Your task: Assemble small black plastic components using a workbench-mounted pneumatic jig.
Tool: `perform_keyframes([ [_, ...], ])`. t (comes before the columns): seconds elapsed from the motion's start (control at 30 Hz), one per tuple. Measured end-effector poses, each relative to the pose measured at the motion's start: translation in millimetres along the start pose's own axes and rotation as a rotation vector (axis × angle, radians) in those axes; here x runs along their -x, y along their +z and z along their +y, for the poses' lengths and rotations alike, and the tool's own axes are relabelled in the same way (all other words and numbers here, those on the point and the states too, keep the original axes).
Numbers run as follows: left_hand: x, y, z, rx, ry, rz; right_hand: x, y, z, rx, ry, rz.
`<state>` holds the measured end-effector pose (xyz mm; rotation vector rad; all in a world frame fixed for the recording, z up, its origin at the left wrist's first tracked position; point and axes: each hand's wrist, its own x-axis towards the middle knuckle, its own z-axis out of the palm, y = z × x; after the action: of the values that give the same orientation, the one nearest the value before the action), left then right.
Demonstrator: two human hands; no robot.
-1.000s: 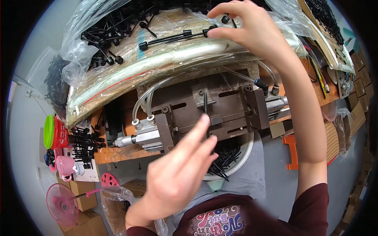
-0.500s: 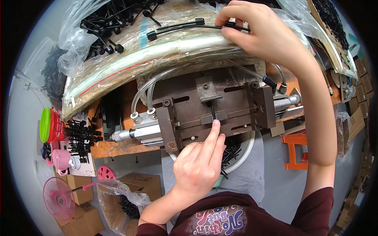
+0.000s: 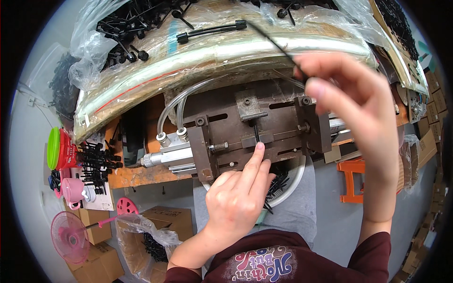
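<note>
My left hand (image 3: 238,195) reaches to the middle of a brown metal clamping fixture (image 3: 278,111). Its index finger is stretched out, and the tip presses on a short black rod (image 3: 256,134) in the small central block (image 3: 267,138). The other fingers are loosely bent. Off to the right and above the fixture is my right hand (image 3: 342,89), blurred by motion. Its thumb and fingers pinch one end of a long thin black rod (image 3: 276,45), which slants up and left. On the plastic-covered surface beyond lies a pair of black rods with thicker ends (image 3: 212,32).
Air cylinders (image 3: 172,155) with clear hoses (image 3: 174,106) flank the fixture. A white basin (image 3: 297,184) of black parts sits on my lap below. Piles of black rods (image 3: 137,23) lie at the back. An orange stool (image 3: 351,179) and pink fan (image 3: 71,237) stand on either side.
My right hand has come down and nearer from the far surface, bringing a thin black rod with it. The fixture's side pistons have moved inward. My left hand stays at the central block.
</note>
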<state>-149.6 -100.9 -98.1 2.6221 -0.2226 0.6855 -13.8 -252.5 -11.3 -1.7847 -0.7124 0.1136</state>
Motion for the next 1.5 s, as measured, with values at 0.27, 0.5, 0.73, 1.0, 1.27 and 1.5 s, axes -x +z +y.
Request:
perform_keyframes([
  [0.27, -1, -10, 5, 0.183, 0.073, 0.199, 72, 33, 18, -0.092, 0.192, -0.236],
  [0.5, 11, -13, -4, 0.479, 0.016, 0.089, 85, 23, 25, -0.392, 0.405, -0.253],
  [0.73, 11, 3, -5, 0.121, 0.067, 0.017, 86, 16, 8, -0.268, 0.48, -0.021],
  [1.0, 2, -2, 1, -0.042, 0.034, -0.086, 92, 0, 9, -0.094, 0.329, -0.005],
  [1.27, -2, 0, -4, -0.039, 0.069, -0.074, 87, -1, 17, -0.361, 0.337, 0.009],
  [1.5, -5, -11, 0, 0.091, -0.037, -0.149, 83, 3, 22, -0.649, 0.509, -0.007],
])
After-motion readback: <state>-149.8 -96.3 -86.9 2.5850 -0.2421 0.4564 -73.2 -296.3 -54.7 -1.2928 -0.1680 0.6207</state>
